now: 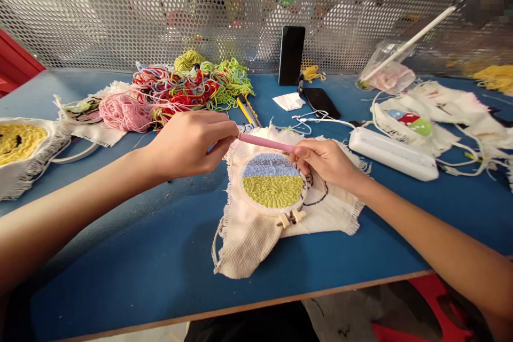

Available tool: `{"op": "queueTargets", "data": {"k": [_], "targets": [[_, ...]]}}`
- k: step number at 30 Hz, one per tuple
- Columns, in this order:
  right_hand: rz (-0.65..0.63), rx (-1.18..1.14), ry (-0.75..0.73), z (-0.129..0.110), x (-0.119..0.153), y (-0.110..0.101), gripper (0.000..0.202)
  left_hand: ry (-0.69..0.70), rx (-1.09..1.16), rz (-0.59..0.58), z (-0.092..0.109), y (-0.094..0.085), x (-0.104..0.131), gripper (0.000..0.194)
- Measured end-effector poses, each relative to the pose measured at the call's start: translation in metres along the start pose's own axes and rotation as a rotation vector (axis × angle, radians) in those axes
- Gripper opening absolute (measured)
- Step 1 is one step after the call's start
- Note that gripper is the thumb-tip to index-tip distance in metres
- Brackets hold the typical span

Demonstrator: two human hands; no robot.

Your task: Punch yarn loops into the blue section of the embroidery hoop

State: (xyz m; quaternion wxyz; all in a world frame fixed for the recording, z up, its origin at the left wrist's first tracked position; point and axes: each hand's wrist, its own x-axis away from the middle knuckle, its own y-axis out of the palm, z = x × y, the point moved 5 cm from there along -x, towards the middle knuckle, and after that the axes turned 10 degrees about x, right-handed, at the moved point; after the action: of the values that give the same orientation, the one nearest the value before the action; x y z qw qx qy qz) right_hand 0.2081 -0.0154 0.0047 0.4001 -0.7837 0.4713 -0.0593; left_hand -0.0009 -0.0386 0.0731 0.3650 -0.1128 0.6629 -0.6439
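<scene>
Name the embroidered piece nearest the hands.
The hooped blue-over-green piece, close by the left hand and right hand. The yellow piece lies far left; the red, blue and green piece, off to the right.

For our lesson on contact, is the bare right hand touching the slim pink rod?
Touching: the head view shows the right hand gripping the slim pink rod by one end.

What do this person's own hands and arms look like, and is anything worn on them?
The left hand and right hand are gloveless. The left forearm and right forearm are bare, with no watch or bracelet visible.
</scene>
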Motion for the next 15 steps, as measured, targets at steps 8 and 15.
{"op": "queueTargets", "data": {"k": [8, 15], "targets": [[0.033, 0.108, -0.052, -0.0044, -0.0011, -0.0016, 0.03, -0.044, -0.025, -0.032, 0.0013, 0.0043, 0.0, 0.024], [0.052, 0.233, -0.104, -0.0071, -0.0008, -0.0031, 0.028, -0.125, 0.053, 0.039, 0.0027, 0.0002, 0.0013, 0.026]]}}
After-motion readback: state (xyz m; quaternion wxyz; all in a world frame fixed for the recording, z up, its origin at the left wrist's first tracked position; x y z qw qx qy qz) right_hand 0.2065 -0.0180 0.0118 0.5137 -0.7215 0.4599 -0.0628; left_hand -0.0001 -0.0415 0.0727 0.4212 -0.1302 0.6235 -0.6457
